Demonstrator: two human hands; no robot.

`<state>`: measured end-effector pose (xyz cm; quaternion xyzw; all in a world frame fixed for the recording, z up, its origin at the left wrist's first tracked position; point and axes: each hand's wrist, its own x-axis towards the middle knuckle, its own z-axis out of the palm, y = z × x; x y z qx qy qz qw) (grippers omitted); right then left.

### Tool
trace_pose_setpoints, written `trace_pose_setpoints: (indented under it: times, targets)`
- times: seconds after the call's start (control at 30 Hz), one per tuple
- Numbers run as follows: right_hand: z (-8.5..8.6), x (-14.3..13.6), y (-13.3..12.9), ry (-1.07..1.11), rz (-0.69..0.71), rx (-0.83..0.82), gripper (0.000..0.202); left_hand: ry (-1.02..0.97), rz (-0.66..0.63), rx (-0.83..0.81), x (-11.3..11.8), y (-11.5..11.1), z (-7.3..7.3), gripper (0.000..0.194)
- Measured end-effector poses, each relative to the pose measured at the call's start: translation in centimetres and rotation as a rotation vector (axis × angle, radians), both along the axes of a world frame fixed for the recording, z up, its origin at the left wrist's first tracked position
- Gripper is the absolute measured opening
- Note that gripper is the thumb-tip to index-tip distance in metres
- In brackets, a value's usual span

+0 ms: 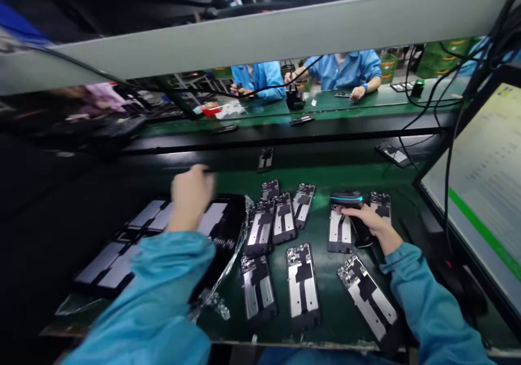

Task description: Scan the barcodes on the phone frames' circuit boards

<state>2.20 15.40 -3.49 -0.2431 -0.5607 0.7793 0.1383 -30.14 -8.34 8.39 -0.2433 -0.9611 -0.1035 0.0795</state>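
My right hand (372,223) is wrapped round a black barcode scanner (360,229) with a lit blue strip. The scanner's head lies over the upper end of an opened phone (340,232), whose circuit board and silver back plate show. Over a black tray (228,205) at the left, my left hand (192,194) is raised and closed, blurred by motion. A dark sliver shows at its fingertips, too smeared to name. Silver-grey phone parts (152,213) fill the tray's compartments. Between my hands lie several more opened phones (303,283), some overlapping.
A tilted monitor (484,180) stands at the right, with black cables (448,191) hanging before it. A pale beam (260,39) crosses above the green bench (220,327). Clear plastic wrap (222,305) edges the tray. Co-workers in blue sleeves (345,72) sit opposite.
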Motion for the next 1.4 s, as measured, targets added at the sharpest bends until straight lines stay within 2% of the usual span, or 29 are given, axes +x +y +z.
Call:
trace_pose_setpoints:
  times: [0.03,0.07,0.1,0.17,0.23,0.3,0.43,0.57,0.7,0.77,0.83,0.9,1.07,1.17,1.23,1.3,1.4]
  targets:
    - [0.1,0.1,-0.1,0.007,0.002,0.005,0.037,-0.014,-0.092,0.053,1.7,2.6,-1.1,0.032]
    - [0.3,0.3,-0.2,0.009,0.005,0.011,0.037,-0.091,-0.279,0.149,3.7,5.3,-2.6,0.033]
    - [0.4,0.5,-0.4,0.007,0.008,0.019,0.037,-0.154,-0.391,0.173,5.7,7.8,-4.3,0.030]
    - [0.6,0.7,-0.6,-0.004,0.012,0.035,0.037,-0.250,-0.549,0.246,9.4,11.9,-7.7,0.029]
    - [0.7,0.9,-0.7,-0.013,0.016,0.047,0.037,-0.299,-0.569,0.338,11.5,14.3,-10.1,0.030]
    - [0.7,0.9,-0.8,-0.015,0.014,0.052,0.033,-0.331,-0.549,0.429,12.0,15.1,-11.2,0.031]
    - [0.8,0.9,-0.9,-0.008,0.018,0.053,0.022,-0.368,-0.563,0.501,10.5,14.7,-11.0,0.032]
    - [0.5,1.0,-0.2,0.008,0.025,0.018,0.028,-0.454,-0.524,0.558,10.1,13.9,-11.1,0.032]
    - [-0.7,0.8,1.3,0.053,-0.036,-0.085,0.034,-0.883,-0.615,0.656,13.3,13.1,-13.5,0.038]
    - [-1.3,0.7,2.0,0.060,-0.062,-0.130,0.034,-1.000,-0.686,0.649,15.6,12.5,-14.8,0.036]
    - [-1.7,0.5,2.4,0.057,-0.068,-0.160,0.033,-0.933,-0.775,0.600,17.4,11.9,-15.6,0.031]
    - [-1.9,0.5,2.4,0.054,-0.064,-0.180,0.033,-0.783,-0.853,0.521,17.9,11.5,-15.5,0.026]
    - [-1.6,0.2,2.2,0.046,-0.052,-0.199,0.035,-0.621,-0.954,0.363,15.8,10.8,-13.9,0.022]
    - [-1.3,0.2,1.8,0.027,-0.080,-0.185,0.034,-0.535,-1.028,0.251,16.0,9.6,-14.4,0.027]
    - [-1.0,0.8,1.1,0.002,-0.121,-0.165,0.035,-0.471,-0.941,0.247,17.7,8.3,-15.6,0.043]
    - [-0.6,1.8,-0.2,-0.028,-0.181,-0.144,0.037,-0.439,-0.758,0.320,20.1,7.1,-16.8,0.063]
    - [-0.2,3.3,-2.2,-0.069,-0.240,-0.148,0.042,-0.478,-0.584,0.430,22.4,7.4,-17.8,0.078]
